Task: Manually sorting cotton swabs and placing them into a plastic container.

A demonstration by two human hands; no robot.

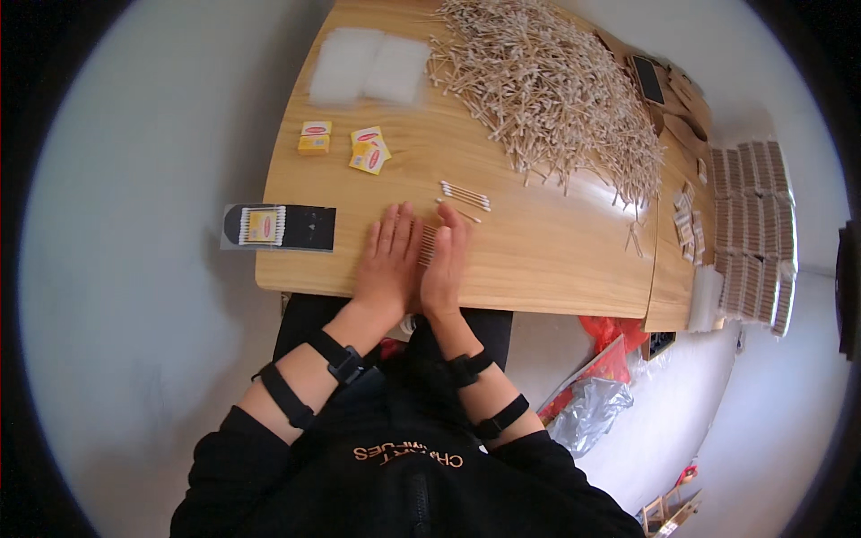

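Near the table's front edge, a row of cotton swabs lies between my two hands. My left hand rests flat on the wood at the row's left side, its fingers stretched out. Along the right side stands my right hand, turned on its edge with the fingers extended and close to the swabs. A few loose cotton swabs lie just beyond the right fingertips. On the left, a black board bears a lined-up row of swabs with a yellow card on them.
A large heap of cotton swabs covers the back right of the wooden table. Clear plastic bags lie at the back left, with yellow cards nearer. A phone and stacked swab packs are at the right.
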